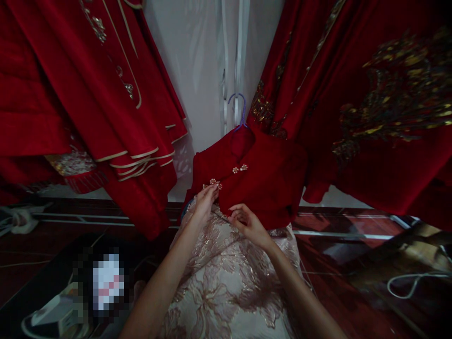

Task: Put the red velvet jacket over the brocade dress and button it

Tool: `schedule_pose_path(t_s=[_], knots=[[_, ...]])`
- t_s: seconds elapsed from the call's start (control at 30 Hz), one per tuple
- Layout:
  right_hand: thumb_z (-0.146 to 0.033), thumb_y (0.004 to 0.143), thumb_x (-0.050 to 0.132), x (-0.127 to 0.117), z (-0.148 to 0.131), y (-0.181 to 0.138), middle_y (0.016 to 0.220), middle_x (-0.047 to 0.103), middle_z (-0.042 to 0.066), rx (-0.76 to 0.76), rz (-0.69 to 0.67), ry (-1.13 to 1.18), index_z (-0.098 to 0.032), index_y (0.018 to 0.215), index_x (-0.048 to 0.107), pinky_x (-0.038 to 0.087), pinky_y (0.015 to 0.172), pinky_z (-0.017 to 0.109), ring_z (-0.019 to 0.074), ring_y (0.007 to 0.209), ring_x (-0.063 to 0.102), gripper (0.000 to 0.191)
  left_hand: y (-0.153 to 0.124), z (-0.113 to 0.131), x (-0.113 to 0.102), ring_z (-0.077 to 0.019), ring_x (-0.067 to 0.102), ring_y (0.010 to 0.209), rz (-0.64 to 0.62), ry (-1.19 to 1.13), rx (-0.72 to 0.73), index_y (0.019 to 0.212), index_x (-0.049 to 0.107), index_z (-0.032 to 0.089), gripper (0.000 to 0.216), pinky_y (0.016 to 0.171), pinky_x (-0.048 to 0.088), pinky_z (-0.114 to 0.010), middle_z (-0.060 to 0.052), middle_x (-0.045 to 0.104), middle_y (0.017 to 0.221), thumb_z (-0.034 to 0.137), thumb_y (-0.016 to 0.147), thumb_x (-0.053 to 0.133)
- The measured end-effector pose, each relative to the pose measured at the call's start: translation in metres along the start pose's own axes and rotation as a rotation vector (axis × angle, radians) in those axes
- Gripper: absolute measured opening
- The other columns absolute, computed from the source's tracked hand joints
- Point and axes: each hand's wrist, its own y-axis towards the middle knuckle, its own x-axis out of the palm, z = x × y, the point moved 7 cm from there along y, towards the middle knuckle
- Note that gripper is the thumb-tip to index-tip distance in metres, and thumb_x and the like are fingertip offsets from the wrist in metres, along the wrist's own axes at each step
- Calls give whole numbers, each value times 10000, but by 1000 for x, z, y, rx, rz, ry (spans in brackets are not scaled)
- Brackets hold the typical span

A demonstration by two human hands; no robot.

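Observation:
A red jacket (268,179) on a purple hanger (243,112) lies before me, its lower part over the pale floral cloth (226,287) that covers my lap. Small flower-shaped ornaments (240,169) with pearly petals are on its front. My left hand (206,202) pinches the jacket's front at another flower ornament (213,181), its fingertips closed there. Just right of it, over the jacket's lower edge, my right hand (250,226) has its fingers curled with thumb and forefinger together. Whatever these fingers hold is too small to make out.
Red garments with gold trim (116,113) hang at the left; others with metallic embroidery (406,94) hang at the right. A pale wall (183,56) stands behind. Metal rails (339,234) run low above the dark red floor. A white cable (402,292) lies at right.

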Motion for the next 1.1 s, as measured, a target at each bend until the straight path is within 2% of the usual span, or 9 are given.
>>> schedule_pose_path(t_s=[0.23, 0.3, 0.37, 0.43, 0.57, 0.7, 0.87, 1.0, 1.1], knots=[[-390, 777, 612, 0, -2, -1, 811, 573, 16, -9, -7, -11, -196, 982, 518, 458, 701, 267, 122, 753, 558, 298, 5, 0, -7, -151, 632, 829, 163, 97, 194, 784, 689, 143, 236, 824, 451, -278, -51, 707, 868, 324, 633, 702], [-390, 778, 613, -1, -2, -1, 815, 571, 15, -5, -8, -16, -193, 980, 516, 457, 697, 263, 119, 750, 556, 298, 7, -1, -3, -149, 626, 765, 196, 154, 168, 765, 688, 150, 228, 769, 458, -271, -34, 703, 800, 349, 654, 684], [-395, 781, 609, -4, -5, -1, 810, 568, 14, -2, -13, -19, -190, 971, 514, 451, 687, 257, 115, 739, 552, 296, 9, 3, 13, -151, 615, 718, 109, 260, 135, 756, 689, 154, 255, 724, 458, -269, -28, 691, 753, 398, 693, 650], [-406, 784, 604, -6, -8, -1, 765, 560, 0, 4, -24, -17, -190, 964, 510, 443, 655, 248, 110, 697, 541, 296, 8, 18, 35, -148, 599, 696, -17, 421, 217, 740, 683, 157, 274, 698, 449, -259, -26, 671, 720, 422, 733, 615], [-425, 776, 609, -8, -16, -2, 674, 538, -25, 18, -39, -15, -185, 935, 516, 430, 613, 237, 101, 629, 522, 302, -1, 65, 79, -135, 560, 727, -143, 744, 640, 904, 650, 185, 215, 687, 439, -249, -38, 627, 837, 354, 782, 596], [-425, 788, 597, -7, -20, -3, 718, 571, -6, 17, -74, -37, -175, 922, 540, 440, 653, 251, 109, 672, 543, 289, -5, 83, 115, -173, 508, 848, -275, 1149, 919, 956, 636, 227, 199, 737, 430, -283, -47, 550, 907, 345, 811, 569], [-407, 807, 581, -8, -25, -4, 699, 565, -16, -3, -94, -41, -180, 943, 543, 437, 679, 258, 107, 667, 540, 267, -6, 85, 137, -204, 474, 896, -444, 1399, 1082, 902, 606, 197, 171, 760, 412, -311, -62, 523, 924, 324, 846, 506], [-398, 819, 569, -10, -30, -3, 728, 575, -4, -7, -103, -31, -179, 926, 552, 450, 677, 258, 105, 672, 546, 244, -8, 83, 148, -221, 483, 881, -607, 1418, 1151, 884, 583, 167, 168, 866, 365, -366, -78, 533, 866, 271, 854, 454], [-392, 826, 558, -14, -35, -4, 755, 590, 7, -24, -92, -46, -181, 919, 564, 469, 694, 267, 110, 692, 559, 231, -5, 82, 149, -229, 492, 881, -642, 1390, 1162, 861, 582, 161, 178, 896, 347, -381, -89, 539, 833, 233, 852, 419]])
